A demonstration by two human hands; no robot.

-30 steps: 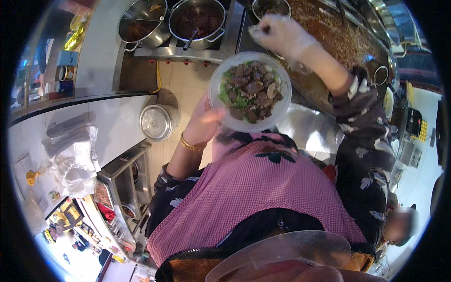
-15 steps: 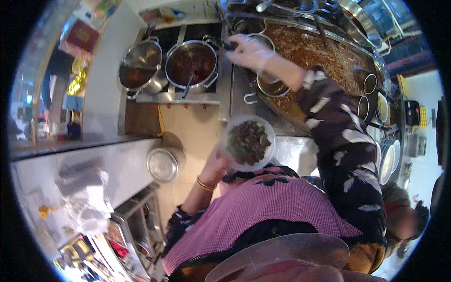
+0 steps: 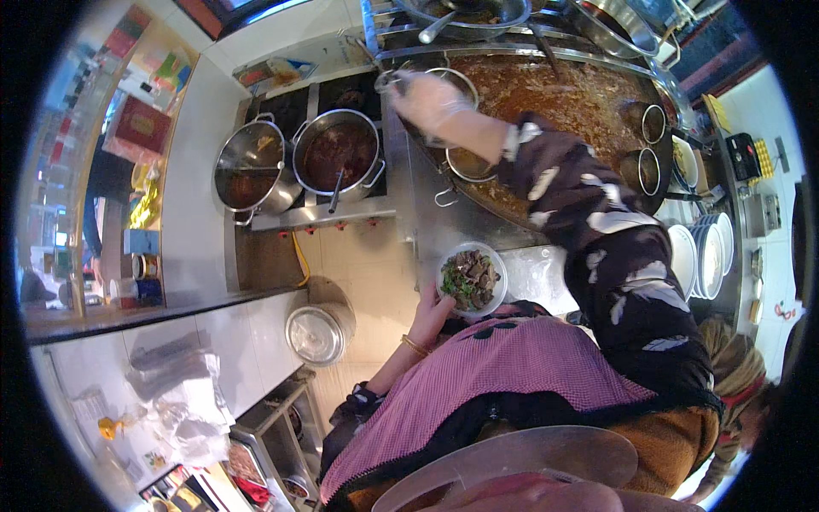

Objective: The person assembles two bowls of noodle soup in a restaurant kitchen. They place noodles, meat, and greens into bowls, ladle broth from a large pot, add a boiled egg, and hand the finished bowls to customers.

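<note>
My left hand [image 3: 432, 317] holds a white bowl [image 3: 502, 266] close to my apron, with the thumb at its rim. Chopped brown meat pieces and green herbs [image 3: 471, 279] fill the bowl. My right hand [image 3: 431, 104], in a clear glove, reaches over the left end of a large pan [image 3: 559, 111] of reddish-brown broth. Its fingers are closed by a greyish, blurred object I cannot make out. Close to this hand, round strainers [image 3: 471, 164] hang in the broth, one partly hidden by my forearm.
Two steel pots [image 3: 336, 155] stand on the stove to the left, one with a ladle [image 3: 337, 189]. A lidded metal bin [image 3: 316, 335] is on the floor. Stacked plates [image 3: 710, 256] stand at the right. Another person [image 3: 734, 367] is at the lower right. A steel basin [image 3: 465, 19] sits beyond the pan.
The view has shifted. The bowl looks smaller and has moved right and lower in the picture. My right hand appears farther left, still at the pan's left end.
</note>
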